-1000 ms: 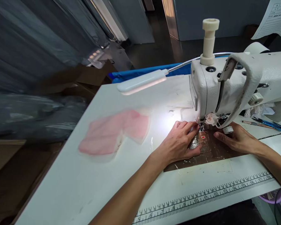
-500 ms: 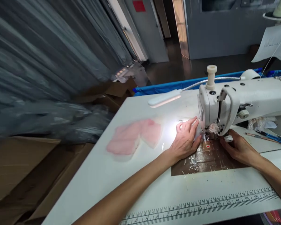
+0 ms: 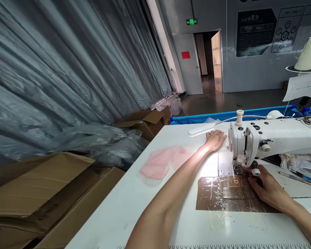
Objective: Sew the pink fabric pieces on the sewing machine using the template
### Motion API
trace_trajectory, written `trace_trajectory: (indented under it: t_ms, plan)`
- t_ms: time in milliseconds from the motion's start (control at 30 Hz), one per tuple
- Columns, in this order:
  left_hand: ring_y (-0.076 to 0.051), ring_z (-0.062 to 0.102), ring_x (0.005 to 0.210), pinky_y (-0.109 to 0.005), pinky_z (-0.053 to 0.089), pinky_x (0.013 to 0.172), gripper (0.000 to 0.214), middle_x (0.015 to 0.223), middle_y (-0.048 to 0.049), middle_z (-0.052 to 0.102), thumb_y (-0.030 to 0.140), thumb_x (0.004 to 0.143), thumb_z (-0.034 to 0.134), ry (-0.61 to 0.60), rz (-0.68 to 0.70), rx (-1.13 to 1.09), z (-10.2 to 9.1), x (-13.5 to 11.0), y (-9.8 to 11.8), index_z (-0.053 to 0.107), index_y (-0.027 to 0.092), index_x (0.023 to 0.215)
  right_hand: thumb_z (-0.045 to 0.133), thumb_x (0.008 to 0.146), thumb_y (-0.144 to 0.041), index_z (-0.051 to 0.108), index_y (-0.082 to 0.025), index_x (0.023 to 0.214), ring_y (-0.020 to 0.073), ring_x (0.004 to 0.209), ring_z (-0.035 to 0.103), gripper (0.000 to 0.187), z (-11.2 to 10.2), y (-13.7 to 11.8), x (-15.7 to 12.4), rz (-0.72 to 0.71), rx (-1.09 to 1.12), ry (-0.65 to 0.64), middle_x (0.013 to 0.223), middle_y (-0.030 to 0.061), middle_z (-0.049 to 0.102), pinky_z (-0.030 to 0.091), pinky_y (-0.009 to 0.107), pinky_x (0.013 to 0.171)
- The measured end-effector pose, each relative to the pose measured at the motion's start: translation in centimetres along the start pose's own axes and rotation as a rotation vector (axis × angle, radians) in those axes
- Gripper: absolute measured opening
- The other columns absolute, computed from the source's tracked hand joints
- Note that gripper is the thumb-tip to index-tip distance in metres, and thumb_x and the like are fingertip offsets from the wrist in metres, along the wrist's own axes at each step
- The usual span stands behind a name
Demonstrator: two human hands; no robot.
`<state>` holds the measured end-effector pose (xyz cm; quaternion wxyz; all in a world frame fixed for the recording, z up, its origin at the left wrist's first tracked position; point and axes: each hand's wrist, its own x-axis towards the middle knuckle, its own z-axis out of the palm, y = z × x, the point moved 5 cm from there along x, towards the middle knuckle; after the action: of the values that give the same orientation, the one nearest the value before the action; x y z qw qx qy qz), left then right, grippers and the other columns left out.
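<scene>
My left hand (image 3: 215, 140) reaches far over the white table, behind and left of the sewing machine's head (image 3: 237, 140). Its fingers are stretched out and lie low by the tabletop; I make out nothing held in them. Close to the presser foot (image 3: 239, 169), my right hand (image 3: 268, 188) is closed, thumb and fingertips drawn together. Whatever is between those fingertips is hidden or too small to name. A small pale pink fabric flower (image 3: 241, 159) is on the machine near the needle. Brown tape-covered sheeting (image 3: 223, 199) lies in front of the needle plate (image 3: 225, 167), which bears red marks.
Sheer pink fabric pieces (image 3: 158, 164) lie on the left of the table (image 3: 134, 207). A white lamp (image 3: 200, 130) shines beside the machine. Lace scraps (image 3: 291, 161) and pens (image 3: 304, 178) are at right. Cardboard boxes (image 3: 41, 186) stand left of the table.
My left hand has moved away from the needle area to the back of the table. My right hand stays beside the presser foot. The view has tilted up.
</scene>
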<state>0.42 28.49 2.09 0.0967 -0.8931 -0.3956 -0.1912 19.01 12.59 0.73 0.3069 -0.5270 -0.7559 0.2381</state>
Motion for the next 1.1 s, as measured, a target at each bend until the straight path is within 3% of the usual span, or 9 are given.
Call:
trace_trajectory:
  t_ms: [133,300,533,733,867,1033,1100]
  plan:
    - [-0.033,0.054,0.123,-0.049,0.045,0.096,0.038,0.136,-0.0167,0.056,0.035,0.098,0.041,-0.060,-0.243,-0.086,-0.2,-2.1,-1.2,0.060,0.016,0.126,0.043,0.092,-0.032,0.065,-0.021,0.087,0.0248,0.081,0.071,0.026,0.5,0.6,-0.2,-0.045,-0.066,0.000,0.114,0.0128,0.068,0.060,0.042,0.072]
    - [-0.032,0.047,0.133,-0.052,0.035,0.111,0.036,0.139,-0.0133,0.055,0.033,0.093,0.049,-0.064,-0.398,-0.216,-0.8,-5.3,-1.6,0.062,0.021,0.124,0.042,0.093,-0.032,0.068,-0.019,0.087,0.0237,0.081,0.070,0.029,0.6,0.9,-0.2,-0.064,-0.116,0.004,0.112,0.0134,0.066,0.060,0.042,0.072]
    - [-0.025,0.065,0.103,-0.038,0.050,0.096,0.031,0.121,-0.0144,0.063,0.026,0.093,0.045,0.075,-0.677,-0.362,-1.1,-8.2,-3.9,0.066,0.016,0.113,0.043,0.091,-0.034,0.070,-0.020,0.088,0.0248,0.087,0.069,0.030,0.4,0.7,0.1,-0.024,-0.032,0.024,0.107,0.0125,0.067,0.059,0.040,0.075]
    - [-0.029,0.061,0.106,-0.042,0.045,0.100,0.013,0.103,-0.0103,0.068,0.029,0.083,0.062,0.147,-0.660,-0.515,-1.4,-8.5,-3.2,0.069,0.018,0.080,0.039,0.091,-0.041,0.072,-0.017,0.098,0.0263,0.087,0.068,0.040,0.9,1.6,0.2,0.029,-0.019,0.033,0.099,0.0131,0.069,0.058,0.040,0.073]
    - [-0.025,0.063,0.091,-0.040,0.047,0.094,0.011,0.090,-0.0065,0.069,0.022,0.076,0.064,0.190,-0.621,-0.646,-1.9,-8.5,-2.5,0.063,0.019,0.066,0.041,0.089,-0.045,0.074,-0.018,0.097,0.0258,0.085,0.069,0.044,1.1,1.9,0.1,0.073,-0.045,0.015,0.101,0.0129,0.069,0.058,0.038,0.071]
    - [-0.019,0.067,0.072,-0.032,0.054,0.073,0.009,0.074,-0.0041,0.069,0.026,0.081,0.063,0.231,-0.668,-0.887,-1.0,-8.5,-2.3,0.061,0.017,0.079,0.042,0.088,-0.048,0.073,-0.020,0.100,0.0234,0.075,0.069,0.044,0.9,1.2,0.1,0.099,-0.035,0.013,0.102,0.0101,0.071,0.057,0.034,0.063]
    - [-0.018,0.070,0.071,-0.031,0.056,0.067,0.016,0.080,-0.0070,0.072,0.030,0.085,0.061,0.244,-0.703,-0.993,-0.4,-8.5,-2.3,0.059,0.016,0.093,0.041,0.088,-0.048,0.073,-0.021,0.098,0.0217,0.068,0.067,0.043,0.7,0.9,0.1,0.098,-0.042,0.015,0.099,0.0082,0.072,0.057,0.034,0.063]
